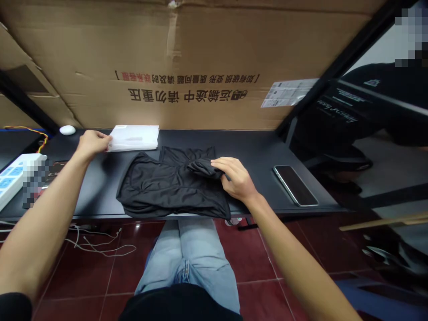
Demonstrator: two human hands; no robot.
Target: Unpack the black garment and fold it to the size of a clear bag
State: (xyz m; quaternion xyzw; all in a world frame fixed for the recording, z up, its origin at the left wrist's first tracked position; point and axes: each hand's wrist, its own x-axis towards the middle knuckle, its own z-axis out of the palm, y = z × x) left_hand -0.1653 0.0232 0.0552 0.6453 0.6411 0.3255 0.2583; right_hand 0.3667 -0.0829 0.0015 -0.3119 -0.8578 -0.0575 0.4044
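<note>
A crumpled black garment [167,187] lies across the middle of the dark tabletop, its near edge reaching the front of the table. My right hand [236,178] is closed on a bunched fold at its right side, slightly raised from the rest. At the back left, my left hand [93,143] pinches the left edge of a flat white packet [135,137]. This packet rests on the table just behind the garment. What kind of garment it is, I cannot make out.
A smartphone [295,185] lies on the right of the table [257,151]. Leftward are a white power strip [15,174] and a small white rounded object [67,130]. A large cardboard sheet [207,53] stands behind. Another person in black [377,102] is at the right.
</note>
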